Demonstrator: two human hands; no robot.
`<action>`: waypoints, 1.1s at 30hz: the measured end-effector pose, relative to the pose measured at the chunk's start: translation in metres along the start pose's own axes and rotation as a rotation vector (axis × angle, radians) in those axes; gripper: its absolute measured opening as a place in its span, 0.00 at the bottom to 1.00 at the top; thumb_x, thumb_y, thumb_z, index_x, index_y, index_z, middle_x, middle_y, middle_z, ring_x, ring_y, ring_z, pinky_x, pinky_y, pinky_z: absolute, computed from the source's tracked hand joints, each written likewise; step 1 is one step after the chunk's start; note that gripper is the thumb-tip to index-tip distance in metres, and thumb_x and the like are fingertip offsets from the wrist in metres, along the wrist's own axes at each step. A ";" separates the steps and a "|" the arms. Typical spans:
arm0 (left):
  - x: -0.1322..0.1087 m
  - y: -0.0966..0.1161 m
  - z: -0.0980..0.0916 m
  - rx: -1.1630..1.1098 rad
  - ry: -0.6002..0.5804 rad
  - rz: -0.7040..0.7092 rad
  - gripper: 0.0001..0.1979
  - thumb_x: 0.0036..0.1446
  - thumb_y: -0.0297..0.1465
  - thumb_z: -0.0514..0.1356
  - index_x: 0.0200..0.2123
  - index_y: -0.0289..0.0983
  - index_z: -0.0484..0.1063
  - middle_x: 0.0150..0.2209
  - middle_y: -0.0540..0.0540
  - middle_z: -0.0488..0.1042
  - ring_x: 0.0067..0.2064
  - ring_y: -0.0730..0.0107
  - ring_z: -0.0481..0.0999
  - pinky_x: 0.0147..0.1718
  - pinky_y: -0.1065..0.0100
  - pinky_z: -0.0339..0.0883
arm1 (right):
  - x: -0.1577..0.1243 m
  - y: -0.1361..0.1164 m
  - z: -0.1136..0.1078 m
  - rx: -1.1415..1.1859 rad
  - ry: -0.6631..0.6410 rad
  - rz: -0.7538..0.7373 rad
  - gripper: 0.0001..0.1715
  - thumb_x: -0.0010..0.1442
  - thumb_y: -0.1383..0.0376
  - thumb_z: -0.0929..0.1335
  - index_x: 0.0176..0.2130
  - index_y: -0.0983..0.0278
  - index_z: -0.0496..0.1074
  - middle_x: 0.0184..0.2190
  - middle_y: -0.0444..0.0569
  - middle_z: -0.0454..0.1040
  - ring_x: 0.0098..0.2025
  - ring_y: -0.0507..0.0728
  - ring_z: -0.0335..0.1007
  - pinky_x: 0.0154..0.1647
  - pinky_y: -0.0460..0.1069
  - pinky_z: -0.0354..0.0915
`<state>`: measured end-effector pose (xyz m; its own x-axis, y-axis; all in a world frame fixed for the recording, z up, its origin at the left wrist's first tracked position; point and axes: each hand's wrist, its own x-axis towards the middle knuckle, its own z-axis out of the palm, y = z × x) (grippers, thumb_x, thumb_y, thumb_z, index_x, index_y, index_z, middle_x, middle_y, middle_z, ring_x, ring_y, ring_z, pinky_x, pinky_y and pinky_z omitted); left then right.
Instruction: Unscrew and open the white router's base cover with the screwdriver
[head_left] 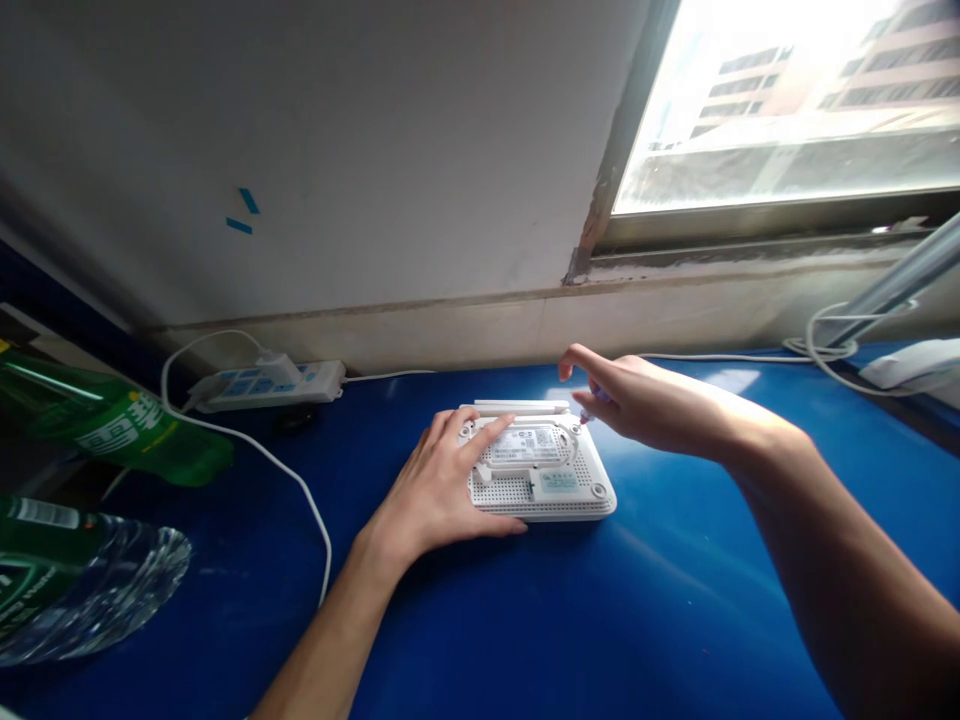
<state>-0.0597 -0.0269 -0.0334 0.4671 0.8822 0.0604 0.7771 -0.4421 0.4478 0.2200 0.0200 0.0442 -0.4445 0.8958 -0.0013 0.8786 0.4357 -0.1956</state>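
Observation:
A white router (510, 492) lies upside down on the blue tabletop, its vented underside, labels and round corner feet showing. My left hand (450, 485) is closed around its left side, fingers on the underside and thumb along the near edge. At the router's far right corner, my right hand (626, 395) pinches a small slim tool (591, 408), pale purple with a reddish tip. That tip points down at the round corner foot. Most of the tool is hidden by my fingers, so its exact kind cannot be made out.
A white power strip (319, 381) with a plugged-in adapter stands by the wall. Its white cable (289, 468) curves across the left of the blue tabletop (570, 620). A green bottle (165, 435) and a clear bottle (142, 580) are at left. A grey pole (900, 275) rises at right.

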 end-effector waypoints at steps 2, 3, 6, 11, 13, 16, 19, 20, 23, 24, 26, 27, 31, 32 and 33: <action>0.000 -0.001 0.001 -0.015 0.001 0.013 0.60 0.41 0.58 0.77 0.75 0.56 0.56 0.71 0.42 0.58 0.72 0.43 0.56 0.69 0.43 0.62 | 0.000 -0.001 0.002 -0.045 0.010 -0.018 0.16 0.71 0.66 0.66 0.57 0.58 0.66 0.29 0.45 0.79 0.24 0.55 0.71 0.22 0.45 0.54; 0.001 -0.002 0.001 -0.021 0.001 0.018 0.60 0.41 0.58 0.77 0.75 0.55 0.57 0.71 0.42 0.57 0.72 0.43 0.56 0.69 0.43 0.62 | 0.000 -0.003 0.004 -0.079 0.029 -0.009 0.16 0.70 0.67 0.66 0.57 0.59 0.66 0.28 0.45 0.79 0.24 0.55 0.71 0.23 0.46 0.53; 0.001 -0.005 0.002 -0.038 0.005 0.019 0.59 0.42 0.58 0.76 0.75 0.55 0.58 0.71 0.42 0.57 0.72 0.43 0.56 0.69 0.43 0.63 | 0.003 -0.011 0.007 -0.172 0.102 0.056 0.11 0.71 0.62 0.68 0.52 0.60 0.70 0.28 0.47 0.80 0.25 0.57 0.75 0.23 0.46 0.52; 0.001 -0.006 0.003 -0.050 0.012 0.025 0.58 0.43 0.58 0.76 0.74 0.56 0.58 0.72 0.42 0.56 0.72 0.42 0.56 0.69 0.42 0.63 | 0.006 -0.012 0.006 -0.192 0.086 0.101 0.10 0.74 0.58 0.66 0.50 0.60 0.73 0.27 0.47 0.80 0.25 0.57 0.76 0.22 0.47 0.51; 0.001 -0.007 0.004 -0.053 0.017 0.024 0.59 0.42 0.58 0.76 0.74 0.56 0.58 0.71 0.42 0.56 0.72 0.42 0.56 0.69 0.41 0.62 | 0.005 -0.009 0.004 -0.127 0.060 0.096 0.11 0.73 0.62 0.67 0.53 0.60 0.72 0.27 0.46 0.80 0.25 0.56 0.76 0.22 0.46 0.53; 0.000 -0.007 0.006 -0.064 0.024 0.028 0.58 0.42 0.58 0.76 0.74 0.56 0.59 0.71 0.42 0.56 0.72 0.42 0.56 0.69 0.42 0.62 | 0.003 -0.005 0.002 -0.092 0.052 0.065 0.15 0.71 0.63 0.68 0.57 0.60 0.70 0.28 0.45 0.80 0.25 0.55 0.74 0.23 0.46 0.54; -0.001 -0.007 0.006 -0.070 0.018 0.030 0.58 0.42 0.59 0.76 0.74 0.56 0.58 0.72 0.42 0.56 0.72 0.42 0.56 0.69 0.41 0.62 | -0.001 -0.003 0.000 -0.078 0.040 -0.013 0.19 0.70 0.64 0.69 0.59 0.59 0.67 0.30 0.45 0.80 0.25 0.55 0.73 0.23 0.45 0.56; -0.001 -0.006 0.006 -0.069 0.015 0.027 0.58 0.42 0.59 0.76 0.74 0.56 0.58 0.72 0.42 0.56 0.72 0.42 0.55 0.69 0.41 0.62 | -0.002 -0.003 0.000 -0.072 0.032 -0.032 0.19 0.70 0.64 0.69 0.59 0.59 0.67 0.30 0.45 0.80 0.25 0.55 0.72 0.23 0.45 0.57; -0.001 -0.005 0.004 -0.063 0.011 0.013 0.59 0.42 0.59 0.76 0.74 0.56 0.58 0.72 0.42 0.56 0.73 0.42 0.55 0.69 0.41 0.63 | -0.003 -0.002 0.000 -0.049 0.017 -0.028 0.17 0.70 0.64 0.69 0.57 0.58 0.68 0.30 0.44 0.80 0.24 0.54 0.72 0.22 0.45 0.57; -0.001 -0.005 0.004 -0.063 0.009 0.007 0.59 0.42 0.59 0.76 0.75 0.57 0.57 0.72 0.42 0.55 0.73 0.42 0.55 0.69 0.41 0.63 | -0.003 -0.002 0.000 -0.040 0.022 -0.007 0.15 0.69 0.63 0.69 0.55 0.58 0.69 0.29 0.44 0.80 0.24 0.54 0.72 0.22 0.45 0.58; 0.000 -0.005 0.004 -0.064 0.002 0.000 0.60 0.42 0.60 0.75 0.75 0.57 0.56 0.72 0.42 0.55 0.73 0.42 0.55 0.69 0.41 0.63 | -0.001 -0.003 0.002 -0.038 0.045 0.049 0.11 0.68 0.61 0.71 0.50 0.58 0.72 0.29 0.44 0.81 0.26 0.55 0.75 0.23 0.45 0.59; 0.000 -0.005 0.004 -0.065 0.002 -0.001 0.60 0.42 0.60 0.75 0.75 0.57 0.56 0.72 0.42 0.55 0.73 0.42 0.55 0.69 0.41 0.62 | 0.000 -0.004 0.004 -0.053 0.058 0.078 0.09 0.69 0.59 0.71 0.47 0.58 0.74 0.30 0.45 0.82 0.27 0.56 0.76 0.24 0.46 0.59; 0.001 -0.006 0.004 -0.072 0.009 0.003 0.60 0.41 0.61 0.75 0.75 0.56 0.57 0.72 0.41 0.55 0.72 0.40 0.55 0.69 0.40 0.63 | 0.002 -0.012 0.008 -0.174 0.086 0.135 0.16 0.73 0.53 0.67 0.39 0.59 0.76 0.26 0.48 0.80 0.25 0.58 0.76 0.23 0.48 0.54; 0.001 -0.006 0.004 -0.076 0.010 0.004 0.60 0.41 0.61 0.75 0.75 0.56 0.57 0.72 0.41 0.55 0.72 0.40 0.55 0.69 0.40 0.63 | 0.002 -0.014 0.009 -0.174 0.078 0.121 0.14 0.73 0.54 0.66 0.41 0.59 0.76 0.25 0.48 0.80 0.24 0.58 0.75 0.23 0.48 0.52; 0.001 -0.006 0.004 -0.079 0.007 0.004 0.60 0.41 0.61 0.75 0.75 0.56 0.57 0.72 0.41 0.55 0.72 0.40 0.55 0.69 0.40 0.63 | 0.002 -0.016 0.010 -0.158 0.070 0.097 0.12 0.74 0.57 0.65 0.44 0.59 0.75 0.25 0.47 0.79 0.23 0.57 0.74 0.23 0.48 0.51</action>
<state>-0.0621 -0.0246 -0.0399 0.4666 0.8818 0.0687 0.7397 -0.4316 0.5164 0.2035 0.0139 0.0374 -0.3482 0.9357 0.0571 0.9356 0.3507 -0.0413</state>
